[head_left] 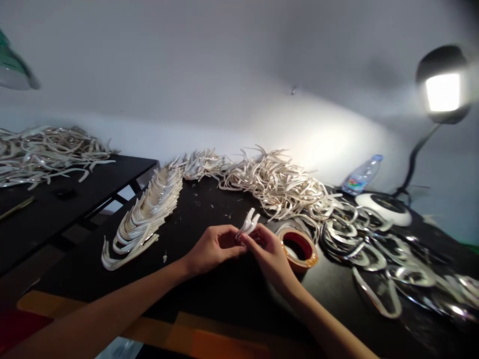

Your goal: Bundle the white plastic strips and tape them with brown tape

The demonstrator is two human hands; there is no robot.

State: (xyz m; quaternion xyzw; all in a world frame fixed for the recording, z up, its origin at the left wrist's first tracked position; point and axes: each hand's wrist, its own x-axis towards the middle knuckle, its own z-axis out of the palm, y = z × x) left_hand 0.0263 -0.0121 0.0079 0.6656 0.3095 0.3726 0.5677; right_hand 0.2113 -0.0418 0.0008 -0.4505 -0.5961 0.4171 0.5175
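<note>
Both of my hands meet over the middle of the black table (pixel 209 289). My left hand (pixel 211 248) and my right hand (pixel 267 252) pinch a small bundle of curved white strips (pixel 248 224), whose ends stick up between the fingertips. A roll of tape with an orange rim (pixel 298 248) lies just right of my right hand. A neat fanned row of stacked white curved strips (pixel 144 219) lies to the left of my left hand.
A loose heap of white strips (pixel 277 184) fills the back of the table. Shiny silver curved pieces (pixel 374 249) spread at the right. A plastic bottle (pixel 361 175) and a lit desk lamp (pixel 443 89) stand at the far right. A second black table (pixel 93 184) with more strips is at the left.
</note>
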